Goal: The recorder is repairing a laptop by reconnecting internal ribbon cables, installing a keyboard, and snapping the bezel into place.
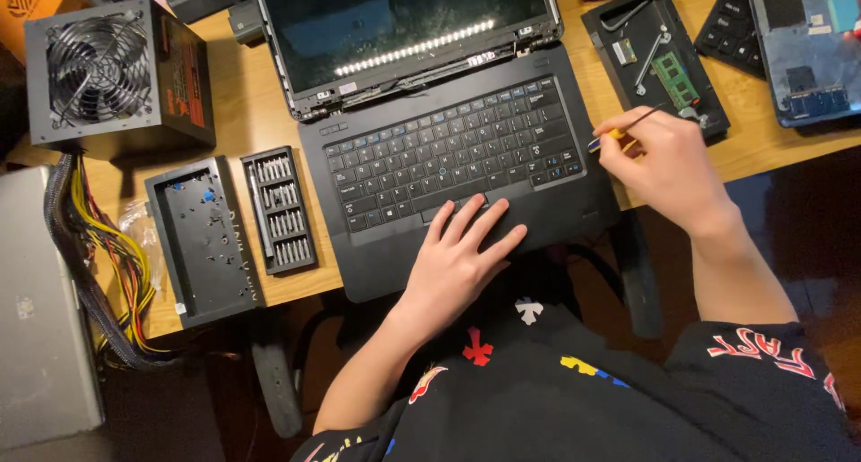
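Wooden tabletop (242, 112) carrying an open black laptop (448, 157) at centre. Left hand (457, 260) lies flat, fingers spread, on the palm rest below the keyboard. Right hand (668, 166), closed around a thin screwdriver (628, 128), hovers at the laptop's right edge, beside a black tray (619, 18) of parts.

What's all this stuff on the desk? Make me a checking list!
Surface: wooden desk, crowded.
Job's things: open black laptop; thin screwdriver.
Clutter: bit set, parts tray, tray with memory stick, power supply, second laptop's underside.
Hands: left hand flat on the palm rest; right hand grips the screwdriver.
Cables: power supply wire bundle hangs off the edge.
Surroundings: grey case at left.
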